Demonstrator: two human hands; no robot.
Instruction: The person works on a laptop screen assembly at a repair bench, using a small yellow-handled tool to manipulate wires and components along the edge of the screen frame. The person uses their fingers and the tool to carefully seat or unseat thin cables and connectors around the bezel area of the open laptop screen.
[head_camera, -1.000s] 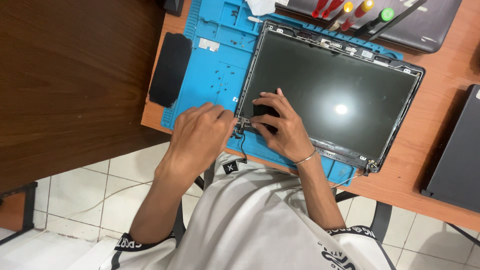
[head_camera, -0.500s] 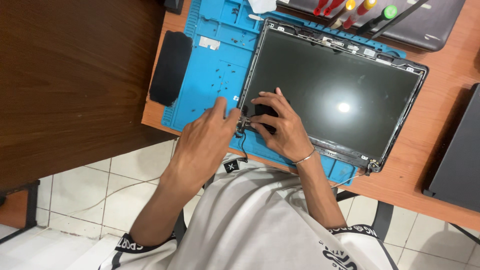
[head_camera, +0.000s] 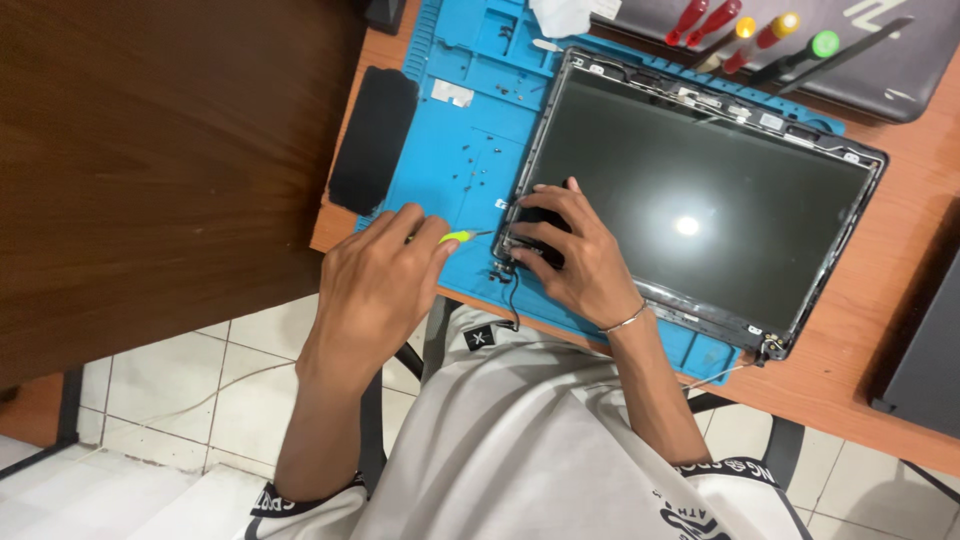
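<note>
A laptop screen panel (head_camera: 700, 205) lies flat on a blue repair mat (head_camera: 480, 130), its dark glass facing up, and one corner of it sits directly under the right hand (head_camera: 570, 260). That hand rests spread on the corner, fingers pressing down, with nothing grasped. Just beside the same corner, the left hand (head_camera: 385, 285) is clenched around a small screwdriver (head_camera: 462, 236) with a yellow-green grip, its tip pointing toward the hinge area next to the right hand's fingers. A thin black cable (head_camera: 512, 300) hangs from that corner over the mat edge. Further out on the bench (head_camera: 860, 350), a black pad (head_camera: 374, 140) lies on the mat's far side, and several screwdrivers (head_camera: 760, 35) rest on another laptop (head_camera: 900, 60).
</note>
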